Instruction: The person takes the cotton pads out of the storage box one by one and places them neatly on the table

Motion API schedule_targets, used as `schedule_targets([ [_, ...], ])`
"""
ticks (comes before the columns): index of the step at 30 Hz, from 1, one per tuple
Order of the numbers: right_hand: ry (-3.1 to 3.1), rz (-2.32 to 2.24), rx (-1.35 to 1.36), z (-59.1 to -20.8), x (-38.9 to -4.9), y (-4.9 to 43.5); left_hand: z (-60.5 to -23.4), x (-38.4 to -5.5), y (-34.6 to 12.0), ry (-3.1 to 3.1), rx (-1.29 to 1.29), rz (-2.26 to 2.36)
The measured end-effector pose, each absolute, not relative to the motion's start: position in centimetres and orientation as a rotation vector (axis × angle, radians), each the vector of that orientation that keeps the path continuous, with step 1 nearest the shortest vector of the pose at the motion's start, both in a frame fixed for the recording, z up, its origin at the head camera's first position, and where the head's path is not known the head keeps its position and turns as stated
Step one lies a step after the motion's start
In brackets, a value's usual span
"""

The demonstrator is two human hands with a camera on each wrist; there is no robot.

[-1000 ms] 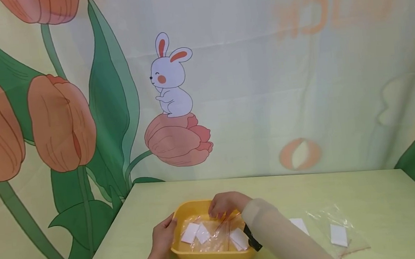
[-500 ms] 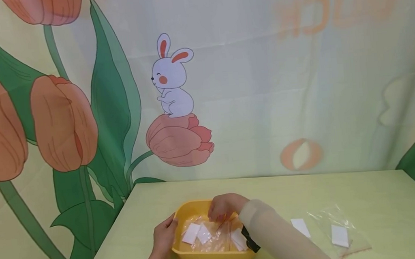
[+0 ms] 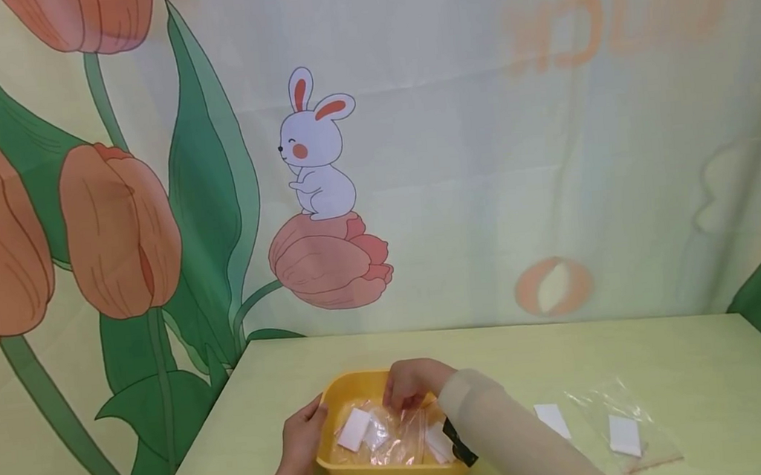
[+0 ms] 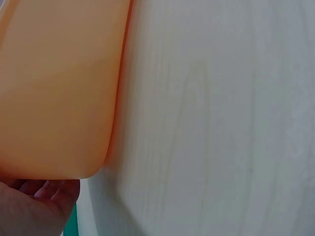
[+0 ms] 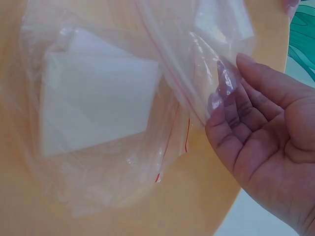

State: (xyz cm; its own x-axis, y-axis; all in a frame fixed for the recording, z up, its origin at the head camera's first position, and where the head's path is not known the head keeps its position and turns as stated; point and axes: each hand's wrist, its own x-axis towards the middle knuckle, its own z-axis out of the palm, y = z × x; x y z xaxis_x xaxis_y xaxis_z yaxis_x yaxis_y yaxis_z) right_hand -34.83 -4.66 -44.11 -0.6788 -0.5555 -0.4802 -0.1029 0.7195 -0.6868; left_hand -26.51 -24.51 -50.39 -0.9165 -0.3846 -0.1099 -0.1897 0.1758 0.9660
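Observation:
A yellow plastic basin (image 3: 399, 474) stands on the table and holds several clear zip bags with white flat pieces (image 3: 354, 429) inside them. My left hand (image 3: 305, 433) grips the basin's left end; in the left wrist view its fingers lie against the orange-looking wall (image 4: 59, 98). Inside the basin, my right hand (image 3: 412, 384) pinches the edge of a clear zip bag (image 5: 172, 73) with a red seal line, seen close in the right wrist view. Another bag with white pieces (image 5: 98, 101) lies beside the pinched one. The right forearm covers the basin's right end.
Right of the basin, a clear zip bag (image 3: 658, 443) with a white piece (image 3: 624, 434) lies on the table (image 3: 712, 360). A second white piece (image 3: 551, 419) is close to the right sleeve (image 3: 516, 428). A printed curtain (image 3: 450, 187) hangs behind the table.
The right hand has lifted a bag edge slightly, and the bags and left white pieces in the basin have shifted. The left hand keeps its hold; the head view has tilted up slightly.

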Motion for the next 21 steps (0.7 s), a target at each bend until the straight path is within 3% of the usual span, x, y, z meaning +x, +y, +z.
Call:
schedule_targets([
  [21, 2.398, -0.800, -0.604, -43.5, -34.7, -4.9, -50.0, -26.3, -24.7, -2.301, 0.535, -1.827],
])
